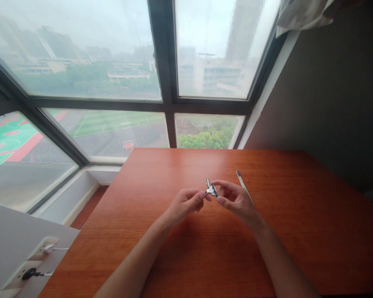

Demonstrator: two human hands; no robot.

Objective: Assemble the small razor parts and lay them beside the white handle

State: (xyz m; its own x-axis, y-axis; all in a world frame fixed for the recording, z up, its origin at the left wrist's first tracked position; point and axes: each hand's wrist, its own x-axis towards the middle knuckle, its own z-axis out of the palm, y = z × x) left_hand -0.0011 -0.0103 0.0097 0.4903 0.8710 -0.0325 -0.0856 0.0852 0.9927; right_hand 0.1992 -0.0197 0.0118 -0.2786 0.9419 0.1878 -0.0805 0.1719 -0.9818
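Note:
A small shiny silver metal piece [210, 191], with a short arm that sticks up from it, is held above the table between both hands. Its exact kind is too small to make out. My left hand [186, 203] pinches its left end between thumb and fingers. From the other side, the thumb and fingertips of my right hand [234, 199] close on its right edge. Behind the right hand lies a slim white stick with a dark tip [240, 179], much like a toothbrush; its near end is hidden by that hand.
Both forearms reach over a reddish-brown wooden table [136, 174]. Large windows with dark frames [169, 105] rise beyond its far edge. At the lower left, a wall socket strip [31, 267] holds a white and a black plug. A grey cloth [304, 16] hangs at the upper right.

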